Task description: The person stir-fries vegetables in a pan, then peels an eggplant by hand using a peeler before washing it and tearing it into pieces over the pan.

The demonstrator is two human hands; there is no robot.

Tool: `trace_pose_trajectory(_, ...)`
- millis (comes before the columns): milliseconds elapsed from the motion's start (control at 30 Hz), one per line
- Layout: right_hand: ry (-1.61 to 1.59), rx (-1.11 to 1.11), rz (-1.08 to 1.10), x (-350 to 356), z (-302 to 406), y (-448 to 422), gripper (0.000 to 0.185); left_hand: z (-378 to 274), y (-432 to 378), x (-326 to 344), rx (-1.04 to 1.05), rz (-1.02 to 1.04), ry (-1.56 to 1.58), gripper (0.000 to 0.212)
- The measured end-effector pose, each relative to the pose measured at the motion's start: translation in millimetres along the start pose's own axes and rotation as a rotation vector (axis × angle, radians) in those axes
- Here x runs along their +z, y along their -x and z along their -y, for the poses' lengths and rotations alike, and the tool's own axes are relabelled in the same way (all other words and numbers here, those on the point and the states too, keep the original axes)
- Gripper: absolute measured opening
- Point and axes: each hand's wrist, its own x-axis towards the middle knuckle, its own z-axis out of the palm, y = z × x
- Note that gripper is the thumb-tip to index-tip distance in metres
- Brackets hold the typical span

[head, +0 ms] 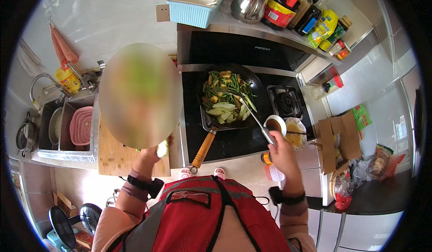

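Observation:
My right hand (282,150) grips the handle of a metal spatula (258,118), whose head lies among the food in a black wok (260,86). The wok holds green bean pieces (233,80), browned chunks and, nearest me, pale green vegetable slices (221,111). Its wooden handle (205,146) points towards me, untouched. Above the cutting board (111,161) is my left hand (149,155), partly hidden by a blurred oval. A pale green vegetable piece (163,149) shows in its grasp; the oval hides whatever lies beyond.
Beside the bare right burner (286,100) stand a white bowl of dark liquid (274,123) and a bowl of yellowish liquid (295,135). An open cardboard box (324,144) is further right. At left, the sink (76,100) holds a pink basket (81,125). Bottles line the shelf (229,19).

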Motion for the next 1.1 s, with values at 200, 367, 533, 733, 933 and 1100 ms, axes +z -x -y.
trace_pose_trajectory(200, -0.064, 0.098, 0.214, -82.8, 16.4, 48.0, 0.023, 38.3, -6.2, 86.9, -0.521, 0.052, 0.051, 0.053)
trace_pose_trajectory(367, 0.024, -0.018, 0.122, -49.5, 25.1, 40.8, 0.018, 48.2, -8.0, 96.0, -0.592, 0.121, 0.019, 0.052)
trace_pose_trajectory(533, 0.259, -0.029, 0.04, 36.4, 23.8, 7.4, 0.015, 50.9, -8.8, 97.2, -0.544, 0.12, -0.07, 0.048)
trace_pose_trajectory(733, 0.266, 0.047, -0.026, 82.2, 18.5, -32.7, 0.017, 52.6, -8.6, 92.6, -0.527, 0.163, -0.112, 0.056)
trace_pose_trajectory(933, 0.008, -0.009, -0.055, 10.7, 11.8, -13.1, 0.017, 51.3, 0.2, 87.1, -0.537, 0.149, -0.017, 0.061)
trace_pose_trajectory(1100, -0.144, 0.161, 0.068, -65.7, 32.8, 14.2, 0.018, 42.2, 9.5, 77.8, -0.538, 0.045, -0.035, 0.051)
